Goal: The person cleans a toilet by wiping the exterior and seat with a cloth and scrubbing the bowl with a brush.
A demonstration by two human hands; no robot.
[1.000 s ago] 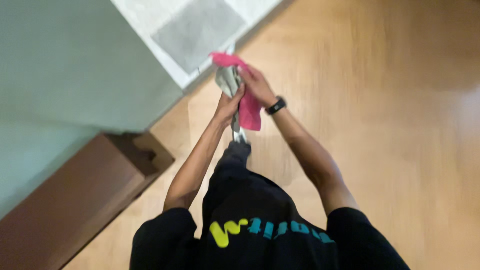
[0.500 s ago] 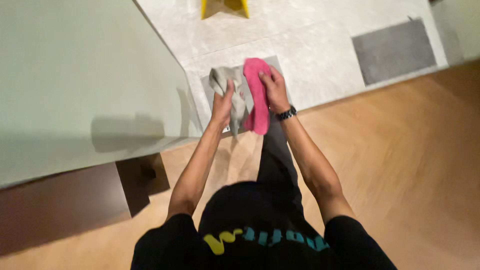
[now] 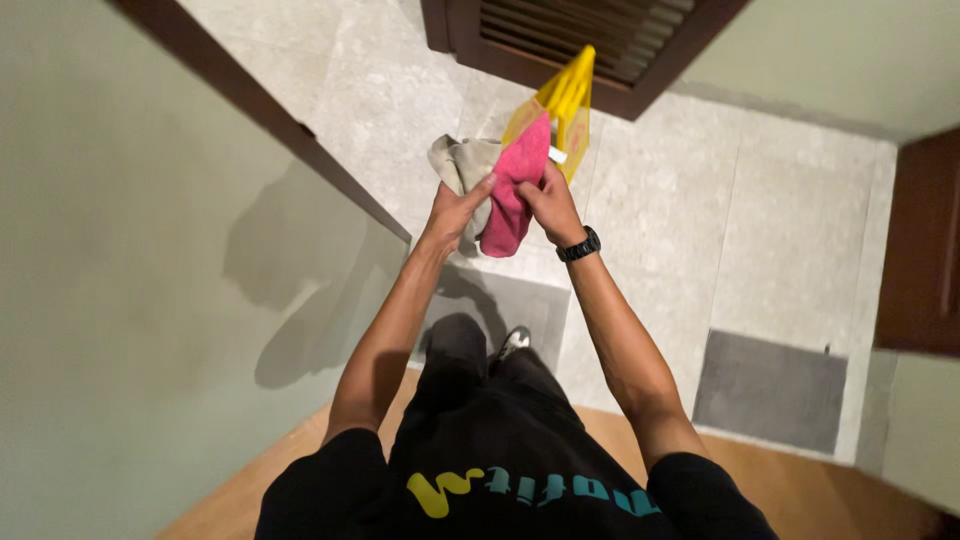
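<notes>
My left hand grips a crumpled grey cloth; my right hand grips a soft pink microfibre cloth, its long axis running near-to-far, upper end pointing far-right.

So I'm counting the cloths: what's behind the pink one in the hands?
Behind the pink cloth, a grey cloth shows on its left, held by the left hand. A yellow floor sign stands beyond. The pink cloth covers part of both.

A green wall closes off the left; a yellow floor sign stands just ahead before a louvred door. Open tile floor is seen to the right.
</notes>
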